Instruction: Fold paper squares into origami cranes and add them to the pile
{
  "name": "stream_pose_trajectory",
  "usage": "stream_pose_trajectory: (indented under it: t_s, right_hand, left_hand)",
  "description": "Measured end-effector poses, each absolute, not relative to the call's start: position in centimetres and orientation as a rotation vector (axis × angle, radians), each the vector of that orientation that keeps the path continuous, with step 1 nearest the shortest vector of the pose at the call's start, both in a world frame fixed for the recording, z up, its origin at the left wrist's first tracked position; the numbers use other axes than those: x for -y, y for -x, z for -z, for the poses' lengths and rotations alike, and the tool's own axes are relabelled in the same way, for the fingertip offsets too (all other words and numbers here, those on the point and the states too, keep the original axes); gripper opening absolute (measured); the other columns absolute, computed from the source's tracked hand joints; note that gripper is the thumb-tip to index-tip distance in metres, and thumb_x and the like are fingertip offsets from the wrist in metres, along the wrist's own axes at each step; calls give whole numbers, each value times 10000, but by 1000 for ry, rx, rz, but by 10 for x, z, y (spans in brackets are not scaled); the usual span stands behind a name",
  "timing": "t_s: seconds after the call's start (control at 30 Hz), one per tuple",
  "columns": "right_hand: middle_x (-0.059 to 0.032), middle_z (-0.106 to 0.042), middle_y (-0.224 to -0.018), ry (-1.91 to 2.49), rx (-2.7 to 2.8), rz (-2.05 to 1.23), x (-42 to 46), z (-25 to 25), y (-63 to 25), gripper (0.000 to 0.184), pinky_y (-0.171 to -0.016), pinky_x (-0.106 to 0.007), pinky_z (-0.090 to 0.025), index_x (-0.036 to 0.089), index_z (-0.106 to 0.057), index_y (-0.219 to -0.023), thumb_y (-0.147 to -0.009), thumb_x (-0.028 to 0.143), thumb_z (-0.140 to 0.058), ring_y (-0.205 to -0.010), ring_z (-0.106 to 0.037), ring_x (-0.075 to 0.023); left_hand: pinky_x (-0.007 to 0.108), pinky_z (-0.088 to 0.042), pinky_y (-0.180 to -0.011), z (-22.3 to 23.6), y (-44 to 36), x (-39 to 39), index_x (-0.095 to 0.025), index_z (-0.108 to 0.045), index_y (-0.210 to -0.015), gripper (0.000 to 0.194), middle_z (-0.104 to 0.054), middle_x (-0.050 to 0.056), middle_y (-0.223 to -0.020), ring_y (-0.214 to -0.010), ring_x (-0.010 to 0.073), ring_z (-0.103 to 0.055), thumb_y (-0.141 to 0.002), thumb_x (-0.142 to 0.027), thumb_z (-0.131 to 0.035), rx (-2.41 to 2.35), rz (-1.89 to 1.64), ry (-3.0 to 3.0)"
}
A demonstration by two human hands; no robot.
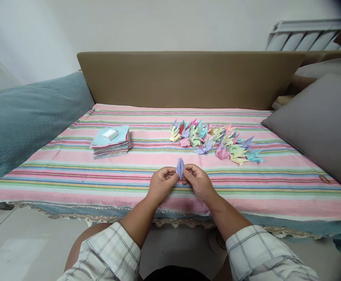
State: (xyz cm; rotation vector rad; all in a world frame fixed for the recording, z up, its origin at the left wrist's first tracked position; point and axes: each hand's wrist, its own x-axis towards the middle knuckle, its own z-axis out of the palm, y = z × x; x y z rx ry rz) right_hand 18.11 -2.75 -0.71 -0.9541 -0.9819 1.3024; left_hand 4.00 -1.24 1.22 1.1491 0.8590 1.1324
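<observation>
The left hand's fingers [168, 171] are nearly closed, pinching the folded purple paper [180, 167] – likely light, easily creased, best held at its lower edges – above the striped cloth [147, 156]; it is likewise pinched by the right hand [198, 181].

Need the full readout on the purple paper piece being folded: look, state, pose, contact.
The small purple folded-paper piece is narrow and pointed at the top, with creases running lengthwise. It stands roughly upright in front of the person, pinched low down between the left hand and the right hand. The fingers hide part of its lower end.
</observation>
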Motion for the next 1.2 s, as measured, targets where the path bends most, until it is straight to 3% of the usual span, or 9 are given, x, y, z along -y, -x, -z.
stream_pose_trajectory:
  t_s: [0.33, 0.63, 0.8, 1.0, 1.13, 1.2]
  right_hand:
    - [25, -603, -639, 1021, 976, -1260, 30, 5, -181, 272, -546, -232, -448, 183, -634, -789, -676, 415, -719, -533, -520, -86]
    - [11, -644, -777, 860, 921, -1405, 34, 2, -177, 276, -680, -267, -505, 209, -654, -845, -642, 360, -764, -690, -585, -119]
    - [19, -633, -741, 882, 925, -1380, 33, 3, -176, 262, -675, -263, -505, 209, -641, -816, -646, 361, -770, -652, -572, -107]
    - [10, -644, -761, 855, 913, -1407, 31, 8, -180, 260, -661, -266, -505, 214, -628, -837, -688, 398, -736, -655, -572, -110]
    - [7, -648, -756, 851, 898, -1420, 32, 4, -179, 280, -651, -267, -505, 210, -623, -822, -670, 411, -746, -645, -571, -110]
    - [10, -646, -743, 851, 893, -1423, 32, 3, -178, 285, -646, -267, -504, 209, -618, -813, -662, 411, -752, -638, -571, -109]
  left_hand:
    - [233, -477, -649, -10, -44, 16, -146, -638, -773, 241, -673, 1, -689, -637, 120, -613, -621, -291, -758, -840, -1106, -1129]
    - [199, -452, -567, -7, -42, 13, -154, -611, -736, 250, -622, -39, -599, -551, 90, -574, -605, -292, -771, -889, -1152, -1136]
    - [218, -470, -571, -9, -41, 14, -159, -626, -720, 231, -637, -27, -586, -559, 113, -598, -605, -295, -774, -895, -1151, -1156]
    - [277, -517, -719, -18, -43, 16, -144, -673, -683, 227, -705, 42, -854, -764, 163, -643, -562, -287, -800, -824, -1174, -1101]
    - [272, -520, -634, -22, -43, 17, -142, -647, -667, 276, -676, 4, -642, -592, 132, -619, -520, -294, -825, -823, -1128, -1012]
    - [259, -514, -626, -22, -43, 17, -143, -630, -649, 286, -671, -6, -637, -585, 121, -614, -502, -282, -833, -828, -1153, -1002]
